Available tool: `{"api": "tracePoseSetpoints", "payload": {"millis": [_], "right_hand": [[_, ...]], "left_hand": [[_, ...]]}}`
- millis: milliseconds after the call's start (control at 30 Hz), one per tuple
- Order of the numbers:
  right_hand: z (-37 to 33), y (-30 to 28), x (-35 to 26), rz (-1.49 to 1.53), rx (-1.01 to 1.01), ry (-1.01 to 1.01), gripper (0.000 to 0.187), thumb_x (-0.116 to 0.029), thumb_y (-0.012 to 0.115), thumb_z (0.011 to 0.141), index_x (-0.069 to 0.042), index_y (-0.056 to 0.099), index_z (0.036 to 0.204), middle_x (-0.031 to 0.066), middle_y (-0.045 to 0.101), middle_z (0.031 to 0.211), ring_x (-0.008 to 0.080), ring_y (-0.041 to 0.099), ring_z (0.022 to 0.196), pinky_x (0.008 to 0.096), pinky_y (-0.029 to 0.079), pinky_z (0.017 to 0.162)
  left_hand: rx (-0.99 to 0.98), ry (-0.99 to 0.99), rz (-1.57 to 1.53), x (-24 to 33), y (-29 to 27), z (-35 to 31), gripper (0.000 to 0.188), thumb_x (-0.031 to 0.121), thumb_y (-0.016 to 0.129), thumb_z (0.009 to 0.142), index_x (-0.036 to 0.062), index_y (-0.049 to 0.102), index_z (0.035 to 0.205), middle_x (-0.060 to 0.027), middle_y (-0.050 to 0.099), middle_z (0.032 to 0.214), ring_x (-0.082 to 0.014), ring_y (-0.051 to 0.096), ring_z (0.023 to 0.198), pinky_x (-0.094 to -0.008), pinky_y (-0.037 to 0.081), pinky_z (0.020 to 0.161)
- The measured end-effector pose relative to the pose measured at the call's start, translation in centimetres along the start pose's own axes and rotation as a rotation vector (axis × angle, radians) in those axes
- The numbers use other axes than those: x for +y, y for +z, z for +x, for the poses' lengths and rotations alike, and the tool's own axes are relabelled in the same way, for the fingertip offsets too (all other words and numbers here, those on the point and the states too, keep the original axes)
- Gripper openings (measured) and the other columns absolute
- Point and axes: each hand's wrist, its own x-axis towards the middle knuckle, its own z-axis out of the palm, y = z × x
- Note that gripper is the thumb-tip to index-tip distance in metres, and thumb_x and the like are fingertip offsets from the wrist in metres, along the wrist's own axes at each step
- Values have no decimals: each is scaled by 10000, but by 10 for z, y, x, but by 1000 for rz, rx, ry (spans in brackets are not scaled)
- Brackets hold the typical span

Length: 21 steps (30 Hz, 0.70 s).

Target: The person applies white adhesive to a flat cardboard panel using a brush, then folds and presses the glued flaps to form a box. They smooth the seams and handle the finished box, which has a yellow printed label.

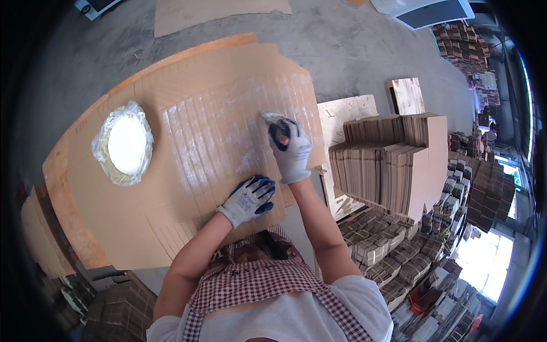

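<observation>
Several flat cardboard sheets (228, 122) lie fanned out in overlapping strips on the table, with wet, whitish streaks across their exposed edges. My right hand (290, 149), in a white glove with blue fingers, is closed around a brush-like tool (271, 116). The tool's pale, shiny end meets the right part of the streaked cardboard; the palm hides most of the rest. Nearer to me, my left hand (249, 199), gloved the same way, rests on the near edge of the sheets with its fingers stretched out. Left of the streaks stands a plastic-lined bowl (143, 165) of white liquid (126, 143).
The wooden tabletop (62, 211) shows beyond the cardboard's left edge. To the right, a tall stack of cut cardboard (382, 165) stands on a wooden pallet (356, 108). Tied cardboard bundles (376, 236) lie at lower right. Another flat sheet (222, 14) is on the floor beyond.
</observation>
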Motion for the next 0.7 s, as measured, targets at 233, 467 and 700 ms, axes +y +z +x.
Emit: {"api": "tracePoseSetpoints", "payload": {"millis": [233, 467, 700], "right_hand": [[4, -82, 57, 1054, 482, 939, 225, -188, 653, 978, -18, 665, 1124, 37, 638, 754, 119, 612, 608, 253, 526, 550], [-32, -93, 105, 1076, 195, 938, 160, -63, 679, 925, -25, 678, 1081, 79, 702, 913, 171, 685, 729, 335, 616, 662], [-43, -68, 114, 572, -46, 651, 204, -99, 762, 850, -9, 699, 1022, 85, 699, 935, 187, 686, 817, 324, 544, 738]], "left_hand": [[-39, -6, -76, 11, -20, 13, 503, 458, 593, 926, 61, 644, 1230, -138, 589, 1345, -318, 537, 1274, -484, 391, 1120], [-134, 134, -16, 34, 13, 75, 632, 509, 595, 909, 61, 555, 1352, -144, 548, 1413, -328, 483, 1340, -496, 333, 1162], [-228, 100, 81, 25, 29, 99, 730, 537, 586, 902, 52, 484, 1437, -148, 494, 1468, -323, 424, 1394, -483, 266, 1210]]}}
